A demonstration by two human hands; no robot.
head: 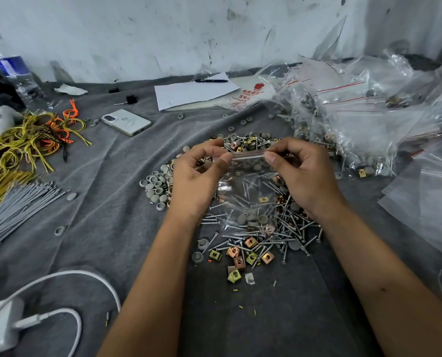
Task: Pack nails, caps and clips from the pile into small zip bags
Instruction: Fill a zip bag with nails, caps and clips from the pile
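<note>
I hold a small clear zip bag up over the pile, its red-striped zip edge pinched between both hands. My left hand grips the left end of the zip, my right hand the right end. A few grey caps and a metal clip lie in the bag's bottom. Beneath it spreads the pile of silver nails, brass and copper clips and grey caps on the grey cloth.
Filled and empty zip bags heap up at the right. A phone, paper with a pen, yellow and orange ties, grey cable ties, a water bottle and a white charger lie to the left.
</note>
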